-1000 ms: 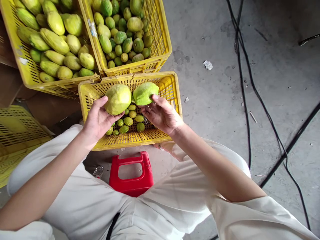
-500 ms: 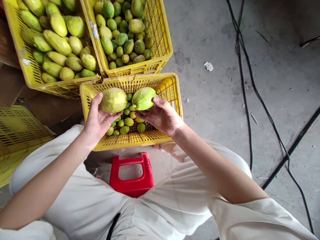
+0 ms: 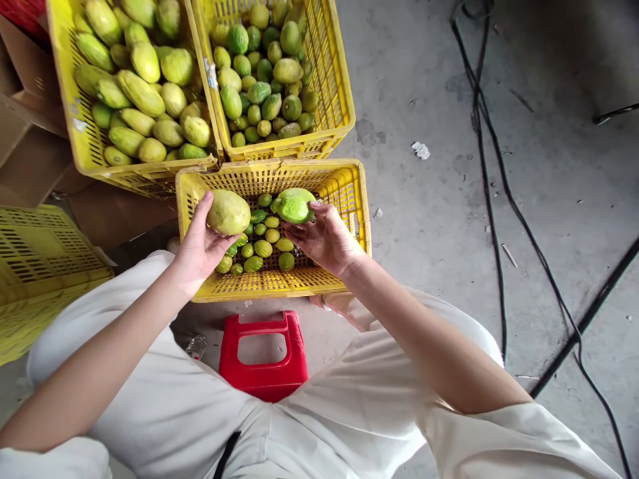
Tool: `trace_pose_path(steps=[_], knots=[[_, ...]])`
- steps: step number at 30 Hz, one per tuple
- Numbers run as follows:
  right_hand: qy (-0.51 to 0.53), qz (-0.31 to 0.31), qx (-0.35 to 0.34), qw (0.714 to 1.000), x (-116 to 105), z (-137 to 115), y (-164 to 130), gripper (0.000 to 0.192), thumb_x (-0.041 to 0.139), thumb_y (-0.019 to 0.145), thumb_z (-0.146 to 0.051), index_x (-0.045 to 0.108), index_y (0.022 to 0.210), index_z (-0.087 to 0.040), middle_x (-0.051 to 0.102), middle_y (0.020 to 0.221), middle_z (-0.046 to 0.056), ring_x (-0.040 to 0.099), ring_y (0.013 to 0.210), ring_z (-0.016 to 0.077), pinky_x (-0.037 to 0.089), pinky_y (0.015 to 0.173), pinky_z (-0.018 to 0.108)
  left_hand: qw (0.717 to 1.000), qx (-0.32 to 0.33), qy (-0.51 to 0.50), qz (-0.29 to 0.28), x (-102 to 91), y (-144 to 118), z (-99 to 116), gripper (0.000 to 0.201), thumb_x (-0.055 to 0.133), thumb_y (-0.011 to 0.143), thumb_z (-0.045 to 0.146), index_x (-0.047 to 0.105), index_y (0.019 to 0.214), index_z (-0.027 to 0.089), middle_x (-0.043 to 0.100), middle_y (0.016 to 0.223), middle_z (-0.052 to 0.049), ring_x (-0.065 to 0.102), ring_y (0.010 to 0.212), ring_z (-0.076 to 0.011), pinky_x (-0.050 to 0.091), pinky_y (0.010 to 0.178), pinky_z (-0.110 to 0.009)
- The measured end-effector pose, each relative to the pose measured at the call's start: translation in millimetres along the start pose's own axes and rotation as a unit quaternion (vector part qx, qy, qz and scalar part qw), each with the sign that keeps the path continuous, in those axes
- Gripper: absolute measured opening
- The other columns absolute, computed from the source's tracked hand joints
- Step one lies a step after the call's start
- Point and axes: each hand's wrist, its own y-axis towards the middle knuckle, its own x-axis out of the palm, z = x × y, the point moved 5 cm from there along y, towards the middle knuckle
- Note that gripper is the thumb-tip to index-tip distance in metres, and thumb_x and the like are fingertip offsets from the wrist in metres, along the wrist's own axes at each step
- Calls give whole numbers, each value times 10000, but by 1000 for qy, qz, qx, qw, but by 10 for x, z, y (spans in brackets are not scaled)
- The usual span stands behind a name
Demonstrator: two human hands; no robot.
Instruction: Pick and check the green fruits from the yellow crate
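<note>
In the head view, the left hand (image 3: 200,249) cups a yellowish fruit (image 3: 228,212) from below, thumb up its near side and fingers wrapped under and around it; the right hand (image 3: 324,238) holds a greener fruit (image 3: 293,205), pinched between the thumb on top and the fingers curled beneath. Both fruits hang above the near yellow crate (image 3: 349,199), the yellowish one at about ten o'clock over it, the green one at about one o'clock, apart from each other and clear of the small green fruits (image 3: 259,239) lying on the crate's bottom. At eleven o'clock of the scene stands a crate of long yellowish fruits (image 3: 140,93), at twelve a crate of rounder green ones (image 3: 264,80), both nearly full. A red stool (image 3: 263,352) sits at six o'clock between the person's knees; black cables (image 3: 492,199) cross the concrete floor at three o'clock. My judgement: the right hand's grip is the lighter one, and a tilt of the wrist could let that fruit slip onto those below and bruise.
</note>
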Motion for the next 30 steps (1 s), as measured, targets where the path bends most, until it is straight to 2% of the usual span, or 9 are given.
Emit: trace_pose_path(steps=[3,9,14,19,22,26,30], knots=[[-7,-11,7,1000,41,2,-2,636,1045,662,-674,748,1137,-374,879,1125,5,784,1253,318,621,1212,529,1000,-28,-11,1,6,5,-20,616,935,918,511,703,1471,367,795,1512,-87,622,1640,-347,620,1272,-502],[-14,-20,13,1000,73,-1,-12,571,1004,693,-619,736,1122,-355,874,1137,10,769,1302,340,598,1237,574,996,-77,-45,17,61,2,-51,348,854,1018,410,744,1343,355,830,1440,-47,721,1529,-267,654,1241,-464],[-11,-16,-22,1000,99,-114,-89,612,1037,689,-514,715,1195,-392,854,1171,-55,789,1276,300,611,1242,557,995,-98,-33,-4,139,-43,-58,253,783,1035,442,774,1247,306,845,1400,-84,748,1498,-305,699,1171,-438],[-20,-63,-18,998,187,-186,-157,629,1045,674,-451,712,1198,-359,856,1220,-14,801,1281,307,640,1201,526,995,-85,-33,-27,196,-96,-65,272,757,1008,448,777,1176,235,855,1352,-129,738,1516,-373,685,1198,-464],[-10,-55,-24,998,165,-177,-154,643,1092,649,-433,678,1132,-341,849,1167,-10,820,1234,300,670,1139,517,996,-69,-20,-50,221,-86,-66,312,745,1036,500,778,1221,251,854,1339,-126,737,1516,-379,675,1206,-501],[2,-22,-7,1000,78,-116,-115,669,1127,659,-580,652,1069,-347,831,1093,-21,846,1106,289,722,978,504,997,-54,-28,-50,244,-86,-39,250,702,1079,469,776,1239,292,856,1302,-98,744,1507,-342,693,1173,-472],[2,-9,4,1000,13,-88,-68,614,1101,677,-596,682,1038,-329,812,998,-24,810,902,237,703,803,411,997,-47,-38,-52,286,-147,20,237,719,1048,472,753,1174,274,844,1295,-118,721,1518,-347,682,1192,-459]])
